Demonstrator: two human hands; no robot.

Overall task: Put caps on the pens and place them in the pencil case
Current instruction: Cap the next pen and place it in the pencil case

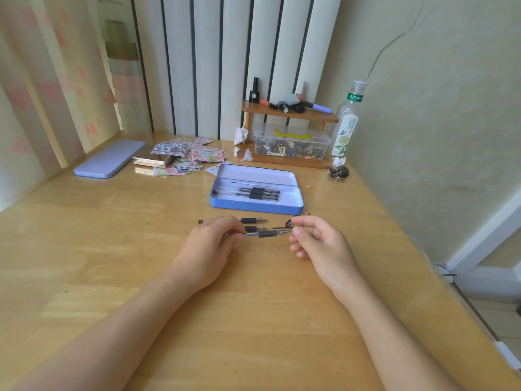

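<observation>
Pinching the clear black-gripped pen (260,234), the left hand (210,244) needed steadiness while the right hand (318,244), fingers (296,231) pinching a black cap (289,222), aligned it.

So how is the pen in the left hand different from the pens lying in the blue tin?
The held pen is gripped by the left hand above the table, its tip bare and pointing at the right hand. The pens in the tin lie side by side inside the open pencil case. All have clear barrels with black grips.
</observation>
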